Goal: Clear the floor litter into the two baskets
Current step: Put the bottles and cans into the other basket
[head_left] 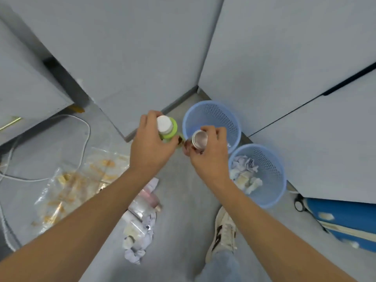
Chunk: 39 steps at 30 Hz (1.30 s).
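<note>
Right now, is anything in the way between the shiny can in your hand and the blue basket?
Nothing visible blocks it. The right hand holds the can right over the nearly empty basket, whose top is open.

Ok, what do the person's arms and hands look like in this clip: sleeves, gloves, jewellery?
Both forearms are bare up to the frame edge, no sleeves showing. The left hand and right hand wear no gloves, and no rings, watch or bands are visible.

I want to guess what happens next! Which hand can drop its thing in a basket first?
Probably the right hand: its metal can already hangs over the far basket, while the left hand holds its bottle beside it.
</note>
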Each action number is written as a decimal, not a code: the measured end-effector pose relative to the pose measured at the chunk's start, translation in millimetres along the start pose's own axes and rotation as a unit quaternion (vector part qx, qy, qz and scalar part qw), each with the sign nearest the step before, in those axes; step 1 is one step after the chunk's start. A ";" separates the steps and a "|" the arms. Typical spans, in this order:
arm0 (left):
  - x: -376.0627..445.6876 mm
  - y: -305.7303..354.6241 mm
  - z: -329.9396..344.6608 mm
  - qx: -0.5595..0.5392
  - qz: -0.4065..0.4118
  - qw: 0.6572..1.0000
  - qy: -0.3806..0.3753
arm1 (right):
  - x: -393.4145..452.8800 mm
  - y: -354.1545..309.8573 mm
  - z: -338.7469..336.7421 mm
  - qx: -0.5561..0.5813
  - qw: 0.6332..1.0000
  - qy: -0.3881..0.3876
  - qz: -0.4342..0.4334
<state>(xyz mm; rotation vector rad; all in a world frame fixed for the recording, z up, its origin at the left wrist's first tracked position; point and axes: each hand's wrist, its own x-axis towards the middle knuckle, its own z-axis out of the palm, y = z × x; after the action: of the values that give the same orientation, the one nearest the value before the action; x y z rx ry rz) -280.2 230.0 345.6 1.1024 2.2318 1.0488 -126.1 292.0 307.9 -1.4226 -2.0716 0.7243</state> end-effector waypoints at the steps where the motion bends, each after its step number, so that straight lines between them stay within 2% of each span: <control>1: 8.1 6.9 13.9 0.001 0.002 1.000 -0.002 | 11.1 15.1 -4.9 -0.003 1.000 -0.009 -0.002; 7: 50.3 22.8 104.0 0.045 -0.004 0.998 -0.033 | 67.6 99.1 -16.5 -0.043 0.998 -0.051 0.011; 12: 70.3 0.5 178.8 0.147 0.012 0.988 -0.045 | 91.2 158.2 10.6 -0.091 0.990 -0.111 -0.003; 17: 63.0 -32.8 230.0 0.242 0.027 0.970 -0.026 | 93.7 188.1 36.0 -0.152 0.978 -0.142 -0.001; 20: 54.2 -47.4 243.6 0.264 0.051 0.962 -0.049 | 86.6 195.8 44.5 -0.176 0.971 -0.159 -0.008; 24: 42.9 -54.1 230.5 0.234 0.064 0.966 -0.089 | 77.4 191.5 44.2 -0.163 0.969 -0.185 0.008; 28: 20.0 -59.8 178.9 0.189 0.058 0.977 -0.080 | 58.3 159.1 36.6 -0.137 0.978 -0.149 -0.045; 32: -24.9 -84.9 103.5 0.170 -0.017 0.983 -0.060 | 17.8 104.8 40.1 -0.104 0.981 -0.139 -0.090; 39: -118.4 -164.2 4.6 0.120 -0.188 0.973 -0.055 | -75.7 32.9 88.6 -0.045 0.966 -0.247 -0.062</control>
<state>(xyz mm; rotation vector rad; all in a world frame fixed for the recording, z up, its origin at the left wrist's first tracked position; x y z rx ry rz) -285.9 71.5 219.9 0.7602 2.3931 0.5600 -140.7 218.7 212.7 -1.2311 -2.5737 1.0256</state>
